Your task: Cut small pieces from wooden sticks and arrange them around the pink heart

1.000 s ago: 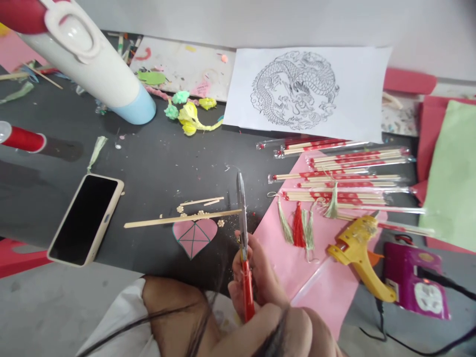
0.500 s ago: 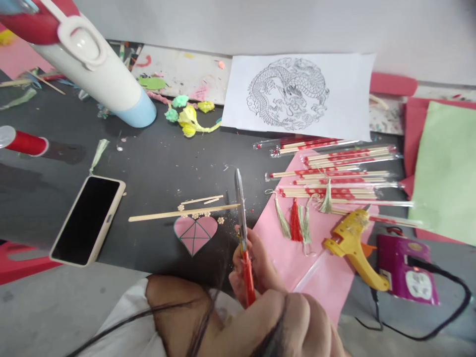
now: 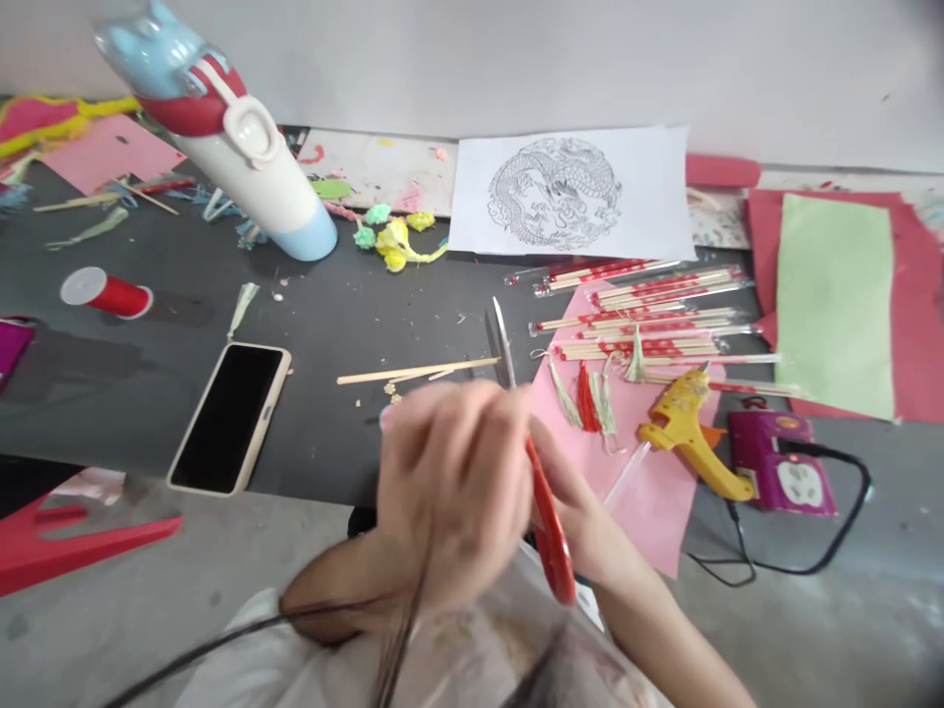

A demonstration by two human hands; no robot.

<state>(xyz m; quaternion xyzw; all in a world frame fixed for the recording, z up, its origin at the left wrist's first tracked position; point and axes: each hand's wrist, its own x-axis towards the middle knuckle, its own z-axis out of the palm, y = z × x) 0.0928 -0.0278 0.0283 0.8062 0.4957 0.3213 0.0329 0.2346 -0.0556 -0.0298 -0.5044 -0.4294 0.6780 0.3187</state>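
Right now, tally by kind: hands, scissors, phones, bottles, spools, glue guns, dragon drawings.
Hands (left hand, right hand): 2
Scissors: 1
Phone: 1
Bottle: 1
Spool: 1
Glue gun: 1
Dragon drawing: 1
Total: 8

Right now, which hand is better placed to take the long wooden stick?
The left hand, probably: nearer the long wooden stick; the right hand is farther off, at the red-handled scissors. The left's grip is hidden.

Scissors (image 3: 552,536) partly hidden behind the blurred left hand (image 3: 453,482); purple object (image 3: 13,348) cut off at left edge
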